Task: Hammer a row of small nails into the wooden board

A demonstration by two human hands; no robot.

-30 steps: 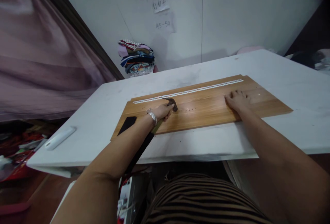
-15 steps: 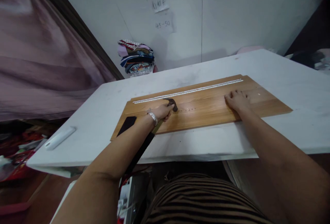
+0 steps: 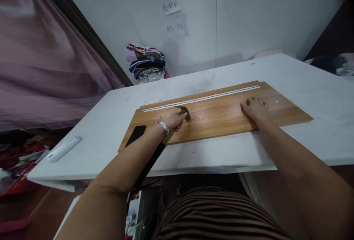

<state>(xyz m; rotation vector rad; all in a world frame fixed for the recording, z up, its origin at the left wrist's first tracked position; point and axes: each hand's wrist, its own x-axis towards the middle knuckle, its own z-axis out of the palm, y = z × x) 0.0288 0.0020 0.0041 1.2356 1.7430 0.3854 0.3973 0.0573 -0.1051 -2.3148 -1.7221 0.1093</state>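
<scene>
A long wooden board [image 3: 221, 120] lies across the white table [image 3: 110, 122]. My left hand [image 3: 174, 119], with a silver bracelet at the wrist, is closed round a hammer close under its dark head [image 3: 184, 111], which rests on the board beside a short row of small dark nails [image 3: 201, 117]. The hammer's dark handle [image 3: 151, 160] runs back under my forearm. My right hand [image 3: 254, 108] lies flat on the board's right part, fingers spread. A thin pale ruler strip [image 3: 204, 98] runs along the board's far edge.
A black phone-like slab [image 3: 135, 135] lies on the board's left end. A white plastic bar [image 3: 64, 148] sits near the table's left corner. Folded clothes [image 3: 146, 63] are stacked against the white wall behind. A mauve curtain hangs at the left.
</scene>
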